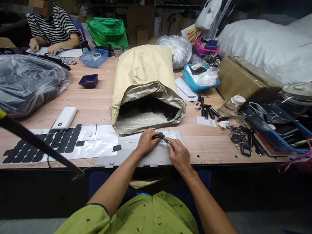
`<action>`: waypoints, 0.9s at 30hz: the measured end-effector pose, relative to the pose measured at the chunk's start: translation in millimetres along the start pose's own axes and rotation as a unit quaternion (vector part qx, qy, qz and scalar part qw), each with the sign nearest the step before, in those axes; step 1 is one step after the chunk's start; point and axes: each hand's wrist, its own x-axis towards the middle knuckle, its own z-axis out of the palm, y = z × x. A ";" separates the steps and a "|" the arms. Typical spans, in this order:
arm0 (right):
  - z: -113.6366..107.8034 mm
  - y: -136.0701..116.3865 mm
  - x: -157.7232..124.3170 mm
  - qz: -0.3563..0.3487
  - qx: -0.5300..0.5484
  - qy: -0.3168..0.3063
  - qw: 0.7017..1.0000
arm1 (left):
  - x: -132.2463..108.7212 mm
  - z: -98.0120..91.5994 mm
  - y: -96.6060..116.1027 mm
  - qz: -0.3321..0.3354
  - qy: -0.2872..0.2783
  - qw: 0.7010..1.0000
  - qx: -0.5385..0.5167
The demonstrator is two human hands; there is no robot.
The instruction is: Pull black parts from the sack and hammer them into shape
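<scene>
My left hand (147, 142) is closed around a small black part (159, 135), whose kind I cannot make out. Opposite it, my right hand (179, 154) pinches a thin, metallic-looking piece (166, 140) that meets the black part. Both hands are above a pale sheet (135, 152) at the table's front edge. Just beyond them lies a large cream woven sack (145, 67), its mouth facing me, with many dark pieces inside. To the left, a sheet of black adhesive pads (65, 141) lies under a white power bank (64, 117).
At left are a clear bag of black items (19, 83) and a purple tray (88, 81). Small black parts (207, 110), a jar (233, 105), keys (238, 137) and a blue basket (283, 130) occupy the right. A co-worker in stripes (57, 23) sits far left. A dark rod (35, 139) crosses the left foreground.
</scene>
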 end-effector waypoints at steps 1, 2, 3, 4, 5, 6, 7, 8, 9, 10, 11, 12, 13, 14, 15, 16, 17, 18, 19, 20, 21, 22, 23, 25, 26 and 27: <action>-3.2 4.2 1.2 0.006 -0.016 0.011 1.000 | -0.2 -0.2 0.3 0.000 0.001 1.000 0.000; -7.5 9.8 3.0 0.015 -0.036 0.023 0.999 | -0.5 -0.2 0.5 -0.001 0.002 1.000 0.000; -12.6 16.5 5.4 0.025 -0.061 0.036 0.997 | -0.8 -0.1 0.8 -0.002 0.003 1.000 0.001; -17.9 24.1 8.1 0.038 -0.091 0.047 0.994 | -1.2 0.1 1.0 -0.004 0.004 1.000 0.003; -22.9 32.3 11.0 0.052 -0.124 0.052 0.990 | -1.6 0.5 1.1 -0.006 0.006 1.000 0.004; -27.2 40.6 13.9 0.065 -0.158 0.052 0.984 | -1.9 0.9 1.2 -0.009 0.007 1.000 0.005; -30.3 48.6 16.6 0.077 -0.189 0.048 0.978 | -2.0 1.5 1.1 -0.011 0.009 1.000 0.006; -32.1 55.8 18.9 0.088 -0.216 0.043 0.971 | -1.8 1.9 1.0 -0.012 0.010 1.000 0.008; -32.6 61.8 20.7 0.098 -0.238 0.038 0.966 | -1.2 2.2 0.8 -0.013 0.011 1.000 0.010; -31.8 66.5 22.0 0.106 -0.255 0.036 0.961 | -0.3 2.2 0.7 -0.014 0.010 1.000 0.013; -30.1 69.6 22.8 0.114 -0.267 0.035 0.956 | 0.8 1.9 0.6 -0.013 0.009 1.000 0.017; -27.9 71.3 23.2 0.120 -0.276 0.037 0.953 | 1.6 1.0 0.9 -0.011 0.007 1.000 0.020; -25.5 71.7 23.3 0.123 -0.284 0.040 0.950 | 1.7 -0.2 1.4 -0.006 0.006 1.000 0.022; -23.3 71.2 23.3 0.125 -0.290 0.043 0.948 | 0.3 -1.6 2.4 0.004 0.007 1.000 0.023; -21.5 70.2 23.2 0.124 -0.295 0.046 0.946 | -3.4 -3.2 3.8 0.019 0.010 1.000 0.022; -20.2 68.9 23.1 0.122 -0.298 0.046 0.945 | -10.0 -4.5 5.4 0.043 0.014 0.999 0.018; -19.5 67.8 23.1 0.120 -0.300 0.045 0.945 | -19.9 -5.4 7.0 0.072 0.015 0.997 0.013; -19.2 66.9 23.1 0.119 -0.299 0.043 0.946 | -33.2 -5.6 8.4 0.108 0.009 0.994 0.007; -19.1 66.4 23.1 0.119 -0.298 0.042 0.946 | -49.5 -4.9 9.0 0.147 -0.007 0.989 0.000; -19.1 66.2 23.1 0.120 -0.296 0.041 0.947 | -67.9 -3.0 8.4 0.187 -0.036 0.982 -0.005; -19.1 66.4 23.0 0.120 -0.295 0.041 0.947 | -87.2 0.1 6.4 0.225 -0.075 0.971 -0.008; -19.0 66.8 23.0 0.121 -0.295 0.043 0.947 | -106.2 4.3 2.7 0.252 -0.116 0.961 -0.009; -18.7 67.2 23.0 0.122 -0.295 0.045 0.946 | -123.5 9.6 -2.9 0.264 -0.150 0.953 -0.005; -17.8 67.6 23.0 0.123 -0.298 0.050 0.945 | -149.1 21.7 -19.2 0.215 -0.179 0.960 0.020; -17.4 67.6 23.1 0.124 -0.299 0.052 0.945 | -156.3 27.9 -29.2 0.159 -0.180 0.970 0.039; -17.0 67.3 23.1 0.124 -0.300 0.053 0.944 | -159.8 33.7 -39.7 0.091 -0.175 0.978 0.060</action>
